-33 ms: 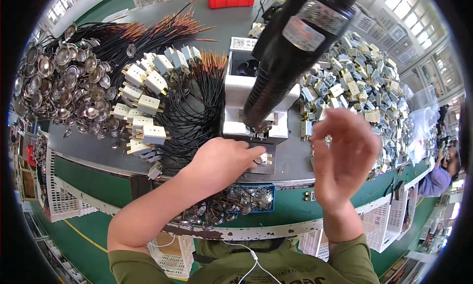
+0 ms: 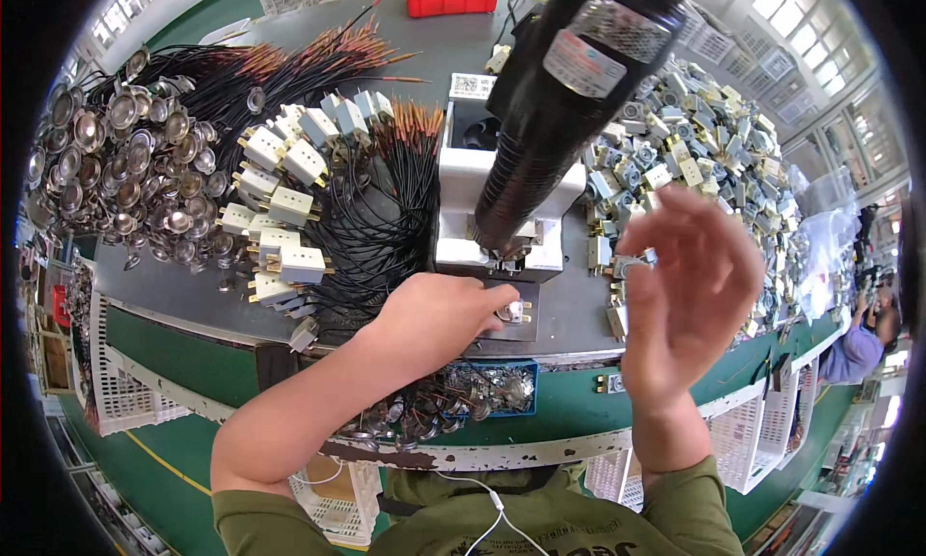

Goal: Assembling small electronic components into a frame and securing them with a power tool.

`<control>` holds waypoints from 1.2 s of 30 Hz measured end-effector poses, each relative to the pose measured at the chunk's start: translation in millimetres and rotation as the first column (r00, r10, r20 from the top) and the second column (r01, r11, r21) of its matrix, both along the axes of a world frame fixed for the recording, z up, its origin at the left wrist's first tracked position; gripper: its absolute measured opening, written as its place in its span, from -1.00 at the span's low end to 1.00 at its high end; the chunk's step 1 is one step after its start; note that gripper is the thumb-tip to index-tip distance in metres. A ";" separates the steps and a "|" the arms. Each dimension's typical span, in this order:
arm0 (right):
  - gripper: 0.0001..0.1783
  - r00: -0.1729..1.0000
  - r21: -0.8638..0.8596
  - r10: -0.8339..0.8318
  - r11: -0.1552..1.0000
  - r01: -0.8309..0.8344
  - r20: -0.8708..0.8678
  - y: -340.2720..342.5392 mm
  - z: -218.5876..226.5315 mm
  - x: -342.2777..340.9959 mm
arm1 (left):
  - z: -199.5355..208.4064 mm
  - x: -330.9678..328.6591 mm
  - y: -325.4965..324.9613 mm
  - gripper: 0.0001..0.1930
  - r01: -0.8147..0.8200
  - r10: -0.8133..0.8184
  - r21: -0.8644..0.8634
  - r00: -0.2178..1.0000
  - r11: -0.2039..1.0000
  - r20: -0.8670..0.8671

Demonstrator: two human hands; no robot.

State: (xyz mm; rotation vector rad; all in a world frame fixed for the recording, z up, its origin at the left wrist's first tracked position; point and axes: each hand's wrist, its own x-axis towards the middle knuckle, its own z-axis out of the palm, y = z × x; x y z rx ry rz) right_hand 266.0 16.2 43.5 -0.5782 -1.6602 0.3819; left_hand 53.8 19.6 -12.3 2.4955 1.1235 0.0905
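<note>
My left hand (image 2: 439, 312) rests at the front of a small white bench machine (image 2: 453, 252), its fingers closed round a small block with metal prongs (image 2: 514, 312). Most of that block is hidden by the fingers. Above the machine leans a black cylindrical tool (image 2: 545, 122), its lower end down among the machine's metal parts. My right hand (image 2: 687, 286) is raised to the right of the machine, somewhat blurred, fingers curved and thumb apart, with nothing visible in it. Behind it spreads a large heap of grey and cream blocks with prongs (image 2: 690, 165).
On the left lie a pile of round metal discs (image 2: 125, 161), black wires with copper-coloured ends (image 2: 367, 218) and cream pronged blocks (image 2: 289, 206). A blue tray (image 2: 533, 387) of metal bits sits at the front edge. A red bin (image 2: 451, 3) stands at the back.
My right hand has shifted slightly right, away from the machine. The black tool's upper part has moved a little left. My left hand stays in place.
</note>
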 end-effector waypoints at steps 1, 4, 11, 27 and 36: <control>-0.30 0.996 -0.052 -0.085 0.995 0.086 0.028 -0.3 13.3 -5.7 | -3.1 -0.5 2.2 -0.64 0.005 -0.005 0.002 1.000 1.000 0.005; -0.08 0.997 -0.049 -0.067 0.997 0.065 -0.043 19.9 19.6 -27.7 | -23.7 -8.1 6.6 -0.66 0.020 -0.022 0.018 0.993 1.000 0.112; 0.07 0.939 -0.599 0.144 0.737 -0.313 -0.314 32.3 32.5 -71.4 | -27.4 -3.8 2.6 -0.62 -0.018 0.014 0.054 0.998 0.998 0.059; 0.08 0.999 -0.113 0.009 0.993 -0.013 -0.037 25.8 38.0 -26.6 | -5.3 -0.2 -1.4 -0.76 0.020 -0.020 0.100 1.000 0.995 0.000; 0.12 0.969 -0.206 0.058 0.973 -0.109 -0.239 32.3 16.8 -45.2 | -7.1 -1.6 -2.6 -0.66 0.019 -0.019 0.052 1.000 0.998 -0.007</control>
